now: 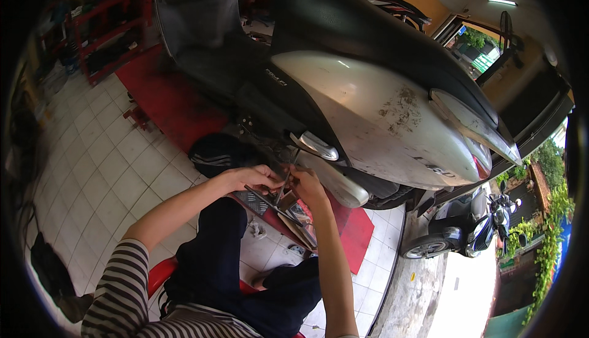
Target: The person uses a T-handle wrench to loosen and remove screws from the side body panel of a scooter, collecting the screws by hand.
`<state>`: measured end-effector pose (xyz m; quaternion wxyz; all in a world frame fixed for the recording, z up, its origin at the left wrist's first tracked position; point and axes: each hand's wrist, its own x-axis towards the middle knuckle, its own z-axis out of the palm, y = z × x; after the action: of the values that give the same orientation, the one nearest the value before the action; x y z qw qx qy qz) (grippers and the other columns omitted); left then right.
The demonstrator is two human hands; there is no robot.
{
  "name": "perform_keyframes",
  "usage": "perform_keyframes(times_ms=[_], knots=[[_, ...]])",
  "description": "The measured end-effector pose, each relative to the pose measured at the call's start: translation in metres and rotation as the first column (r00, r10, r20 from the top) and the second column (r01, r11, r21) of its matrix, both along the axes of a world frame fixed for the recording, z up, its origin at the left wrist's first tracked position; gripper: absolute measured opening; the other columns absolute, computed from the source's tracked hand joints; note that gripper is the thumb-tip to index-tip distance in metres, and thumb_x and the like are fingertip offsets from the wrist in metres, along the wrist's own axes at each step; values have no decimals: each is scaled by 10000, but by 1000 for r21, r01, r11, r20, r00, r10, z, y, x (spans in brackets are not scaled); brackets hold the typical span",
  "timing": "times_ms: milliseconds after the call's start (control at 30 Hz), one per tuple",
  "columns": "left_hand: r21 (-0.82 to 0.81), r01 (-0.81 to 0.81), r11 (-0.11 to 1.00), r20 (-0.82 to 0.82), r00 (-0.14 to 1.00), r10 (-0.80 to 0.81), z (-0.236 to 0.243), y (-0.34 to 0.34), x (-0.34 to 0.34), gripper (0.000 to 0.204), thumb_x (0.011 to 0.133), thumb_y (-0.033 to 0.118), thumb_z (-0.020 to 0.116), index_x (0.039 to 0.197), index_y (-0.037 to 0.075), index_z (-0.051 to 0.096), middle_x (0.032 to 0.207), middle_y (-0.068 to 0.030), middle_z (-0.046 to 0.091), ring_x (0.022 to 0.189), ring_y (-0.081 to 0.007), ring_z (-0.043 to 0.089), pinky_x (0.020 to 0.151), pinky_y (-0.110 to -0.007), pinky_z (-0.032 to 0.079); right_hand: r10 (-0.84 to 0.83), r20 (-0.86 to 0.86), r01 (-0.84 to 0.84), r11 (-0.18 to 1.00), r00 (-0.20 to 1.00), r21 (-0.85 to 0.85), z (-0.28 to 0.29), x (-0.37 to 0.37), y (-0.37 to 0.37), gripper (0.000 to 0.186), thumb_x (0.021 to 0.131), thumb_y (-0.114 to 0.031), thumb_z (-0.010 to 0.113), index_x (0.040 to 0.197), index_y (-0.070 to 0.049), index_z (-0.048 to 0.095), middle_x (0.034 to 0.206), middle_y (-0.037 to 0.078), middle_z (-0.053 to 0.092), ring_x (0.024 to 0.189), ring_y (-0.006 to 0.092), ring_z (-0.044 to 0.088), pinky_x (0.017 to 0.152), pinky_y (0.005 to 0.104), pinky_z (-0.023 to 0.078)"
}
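A silver and black scooter [374,111] stands over a red lift platform [165,102]. My two hands meet low beside its silver exhaust cover [337,184]. The fingers of my left hand [261,180] are pinched together; what lies in them is too small to make out. My right hand [307,184] closes on a thin metal rod [284,188] that slants between both hands. Just below them, a tray with metal tools [297,218] rests at the platform's edge. A black rounded thing with pale stripes [224,156] is next to my left hand.
Red metal shelving [110,37] stands at the far left on white floor tiles [92,172]. A second motorbike [466,227] is parked outside at the right. I sit on a red stool [161,275], knees close to the platform. A crumpled pale scrap [257,230] lies below the tray.
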<state>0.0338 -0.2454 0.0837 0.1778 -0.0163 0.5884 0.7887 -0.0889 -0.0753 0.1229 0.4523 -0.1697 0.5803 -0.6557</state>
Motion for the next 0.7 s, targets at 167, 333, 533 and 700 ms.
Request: perform_keyframes(times_ms=[167, 333, 533, 700], knots=[[201, -60, 978, 39, 998, 53, 7, 21, 11, 192, 969, 251, 656, 968, 64, 699, 957, -36, 706, 836, -90, 617, 732, -236, 494, 73, -360, 45, 950, 930, 308, 12, -2, 4, 246, 979, -163, 621, 1059, 62, 681, 832, 54, 635, 676, 95, 525, 634, 263, 440], [0, 101, 995, -48, 994, -101, 2, 10, -4, 231, 959, 250, 669, 1010, 28, 707, 962, -45, 717, 825, -90, 618, 758, -239, 485, 54, -308, 32, 963, 950, 267, 6, -7, 5, 239, 977, -162, 626, 1025, 64, 687, 833, 61, 638, 680, 102, 524, 630, 256, 431], [-19, 99, 995, -124, 987, -101, 4, 9, -6, 226, 951, 240, 680, 989, 20, 715, 911, -19, 700, 811, -88, 611, 773, -250, 482, -32, -105, 37, 998, 994, 52, -7, -13, 8, 249, 978, -153, 618, 1048, 79, 677, 851, 62, 637, 684, 104, 523, 623, 251, 425], [136, -52, 989, -12, 998, 54, 0, 9, 6, 217, 956, 246, 675, 984, 34, 713, 909, -29, 699, 827, -102, 631, 792, -252, 490, 111, -437, 38, 948, 893, 317, 10, -3, -8, 217, 976, -145, 581, 1025, 43, 678, 872, 61, 667, 680, 109, 554, 588, 255, 420]])
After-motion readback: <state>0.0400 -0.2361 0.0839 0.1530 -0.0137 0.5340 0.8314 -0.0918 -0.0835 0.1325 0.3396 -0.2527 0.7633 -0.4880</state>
